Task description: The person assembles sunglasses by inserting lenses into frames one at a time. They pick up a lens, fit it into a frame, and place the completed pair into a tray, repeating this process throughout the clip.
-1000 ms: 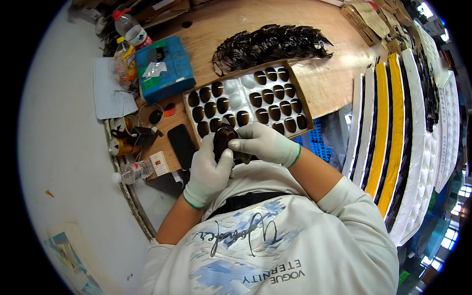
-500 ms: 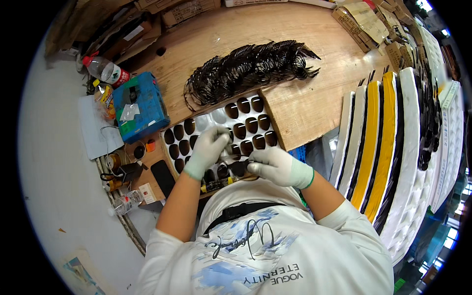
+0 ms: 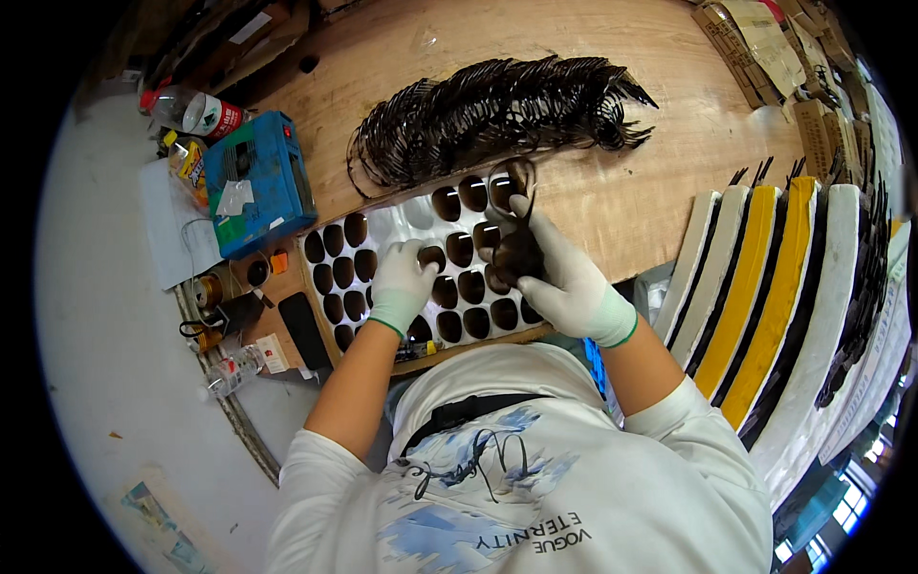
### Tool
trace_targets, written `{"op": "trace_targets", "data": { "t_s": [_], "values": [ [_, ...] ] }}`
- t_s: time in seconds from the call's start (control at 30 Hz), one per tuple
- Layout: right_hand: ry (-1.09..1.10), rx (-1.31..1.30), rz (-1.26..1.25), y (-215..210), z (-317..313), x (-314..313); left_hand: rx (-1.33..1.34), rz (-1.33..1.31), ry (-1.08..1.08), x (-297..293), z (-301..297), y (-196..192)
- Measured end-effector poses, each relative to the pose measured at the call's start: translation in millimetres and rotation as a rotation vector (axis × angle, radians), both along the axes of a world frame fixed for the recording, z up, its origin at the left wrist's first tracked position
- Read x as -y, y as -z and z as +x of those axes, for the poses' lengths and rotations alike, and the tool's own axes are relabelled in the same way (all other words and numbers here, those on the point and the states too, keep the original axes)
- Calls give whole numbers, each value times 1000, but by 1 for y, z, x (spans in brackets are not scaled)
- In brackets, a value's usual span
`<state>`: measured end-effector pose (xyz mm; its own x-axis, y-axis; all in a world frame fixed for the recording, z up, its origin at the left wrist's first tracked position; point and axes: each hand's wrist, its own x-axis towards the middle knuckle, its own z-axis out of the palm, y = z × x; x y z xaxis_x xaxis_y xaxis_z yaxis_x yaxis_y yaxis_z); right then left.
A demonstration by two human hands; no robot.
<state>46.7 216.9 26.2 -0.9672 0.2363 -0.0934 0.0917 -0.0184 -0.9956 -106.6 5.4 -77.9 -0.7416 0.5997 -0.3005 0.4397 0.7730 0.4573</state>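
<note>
A white tray (image 3: pixel 382 222) lies before me, with dark brown sunglass lenses (image 3: pixel 471 286) set in rows in its hollows. My left hand (image 3: pixel 400 285), in a white glove, is over the tray's middle. Its thumb and fingertips close on one dark lens (image 3: pixel 432 257). My gloved right hand (image 3: pixel 571 279) is closed round a pair of dark sunglasses (image 3: pixel 518 251), raised over the tray's right side, one thin temple pointing up. Blurring hides whether both lenses are in that frame. Beyond the tray lies a long heap of dark glasses frames (image 3: pixel 497 120).
A blue box-shaped device (image 3: pixel 256 182) and plastic bottles (image 3: pixel 196 113) stand at the left. A black phone (image 3: pixel 304 328) lies beside the tray. White and yellow foam strips (image 3: pixel 741 287) with dark frames between them stand at the right. Cardboard boxes (image 3: pixel 741 53) sit at the far right.
My right hand has moved up and away from my body with the sunglasses, turning them upright. My left hand has drawn apart from it and closed on a lens. The view has shifted slightly.
</note>
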Motion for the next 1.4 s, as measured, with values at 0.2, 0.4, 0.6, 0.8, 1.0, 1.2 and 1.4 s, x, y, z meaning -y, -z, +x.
{"op": "trace_targets", "data": {
  "t_s": [0.2,0.4,0.6,0.8,1.0,1.2,1.4],
  "values": [
    [-77,130,-346,-19,13,54,717,549,-209,54,8,-80],
    [-101,154,-33,-43,2,157,934,826,-341,118,32,-134],
    [-222,184,-188,-72,8,203,1701,1253,-328,174,34,-126],
    [-64,148,-158,-74,18,240,1524,1209,-242,199,36,-133],
    [-109,164,-150,-75,26,244,1515,1147,-226,208,40,-138],
    [-44,148,-176,-80,29,256,1491,1160,-161,211,41,-138],
    [81,43,93,-74,26,273,1425,1181,-231,213,43,-145]
  ]
}}
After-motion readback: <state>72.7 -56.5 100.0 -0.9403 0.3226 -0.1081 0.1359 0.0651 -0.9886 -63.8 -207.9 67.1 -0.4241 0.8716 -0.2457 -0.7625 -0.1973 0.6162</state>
